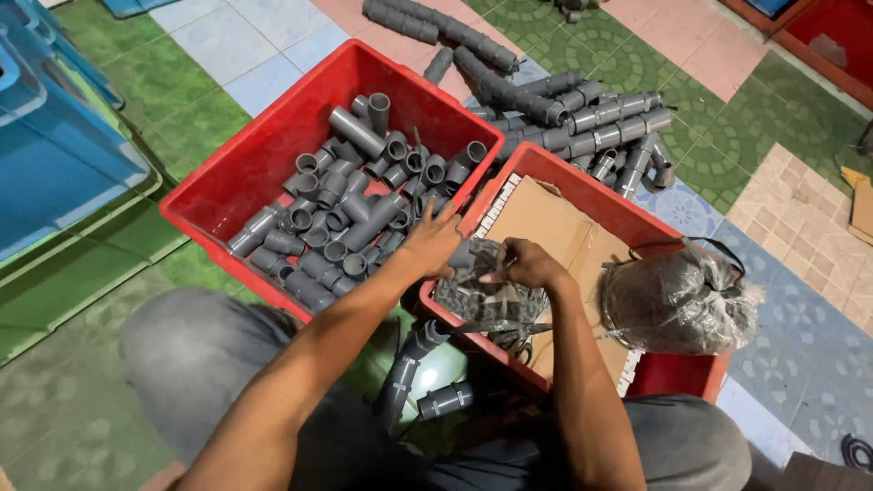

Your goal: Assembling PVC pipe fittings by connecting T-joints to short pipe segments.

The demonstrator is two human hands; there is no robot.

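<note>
Left hand (435, 238) spread, fingers reaching over the bin rim onto the grey pipe fittings (350, 214) — they lie just ahead and left, jumbled, no common axis. Right hand (526, 264) pinches the clear bag of fittings (486, 295), directly beneath it in the cardboard-lined red crate (582, 186).

Head view, steeply down, close above crates (273, 173)
</note>
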